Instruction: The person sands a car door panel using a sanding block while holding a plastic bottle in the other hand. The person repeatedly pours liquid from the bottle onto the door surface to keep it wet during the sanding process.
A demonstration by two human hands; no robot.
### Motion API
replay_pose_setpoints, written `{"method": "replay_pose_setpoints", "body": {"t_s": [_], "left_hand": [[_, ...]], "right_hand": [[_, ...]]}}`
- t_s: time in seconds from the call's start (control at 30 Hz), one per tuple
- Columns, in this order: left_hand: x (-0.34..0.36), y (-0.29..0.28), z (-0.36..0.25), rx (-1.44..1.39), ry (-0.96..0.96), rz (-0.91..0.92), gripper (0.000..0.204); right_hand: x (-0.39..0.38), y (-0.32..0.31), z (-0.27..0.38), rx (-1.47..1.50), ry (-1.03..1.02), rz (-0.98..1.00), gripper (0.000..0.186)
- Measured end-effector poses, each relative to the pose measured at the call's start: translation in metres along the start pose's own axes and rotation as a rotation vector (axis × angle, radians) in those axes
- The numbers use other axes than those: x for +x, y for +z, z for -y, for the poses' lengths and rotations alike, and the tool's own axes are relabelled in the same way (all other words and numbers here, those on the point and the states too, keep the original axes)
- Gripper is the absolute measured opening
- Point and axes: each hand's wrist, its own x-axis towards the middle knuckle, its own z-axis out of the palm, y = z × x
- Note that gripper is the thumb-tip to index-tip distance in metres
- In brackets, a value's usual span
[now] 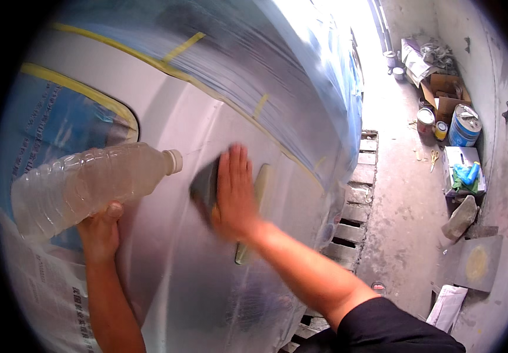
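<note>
head view: the left hand (102, 232) has its fingers clamped on a translucent plastic bottle (89, 185), gripping it from below with the thumb in front; the bottle lies tilted, its white cap (175, 162) pointing right and slightly up. the right hand (235, 191) is laid over a silver vehicle panel (174, 229), its fingers straight and together, with a blurred dark grey pad (204, 189) showing at its left edge; whether the thumb grips that pad i cannot tell. a long pale strip (261, 183) runs along the panel, partly hidden by the right wrist. yellow masking tape (89, 92) borders printed blue film (54, 120) on the left, and clear plastic sheeting (248, 65) covers the upper bodywork. on the concrete floor (398, 235) at right are yellow-handled scissors (434, 159), a blue metal drum (465, 126) and an open cardboard box (447, 94).
</note>
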Motion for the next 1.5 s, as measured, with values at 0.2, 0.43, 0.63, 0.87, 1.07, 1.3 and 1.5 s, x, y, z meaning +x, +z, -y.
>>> {"method": "replay_pose_setpoints", "body": {"t_s": [0.2,0.43,0.63,0.87,1.07,1.3,1.5], "left_hand": [[0.000,0.022,-0.003,-0.066,0.066,-0.021,0.078],[0.003,-0.002,0.008,0.029,0.033,0.099,0.082],[-0.003,-0.002,0.008,-0.171,-0.021,0.015,0.083],[0.000,-0.006,0.017,-0.022,0.038,0.044,0.083],[0.000,-0.003,0.006,-0.053,0.062,0.010,0.086],[0.000,0.003,0.008,-0.067,0.091,-0.008,0.089],[-0.003,-0.007,0.015,-0.054,0.048,-0.003,0.084]], "right_hand": [[0.027,0.004,-0.017,-0.010,-0.057,-0.048,0.080],[0.060,-0.009,-0.017,0.040,-0.074,-0.064,0.074],[-0.006,-0.003,0.011,0.074,-0.159,0.040,0.077],[0.065,-0.014,-0.016,0.055,-0.080,-0.054,0.077],[-0.017,-0.009,0.019,0.112,-0.191,0.140,0.076],[0.044,-0.012,-0.009,0.111,-0.081,-0.008,0.076],[-0.010,-0.008,0.008,0.098,-0.168,0.099,0.077]]}}
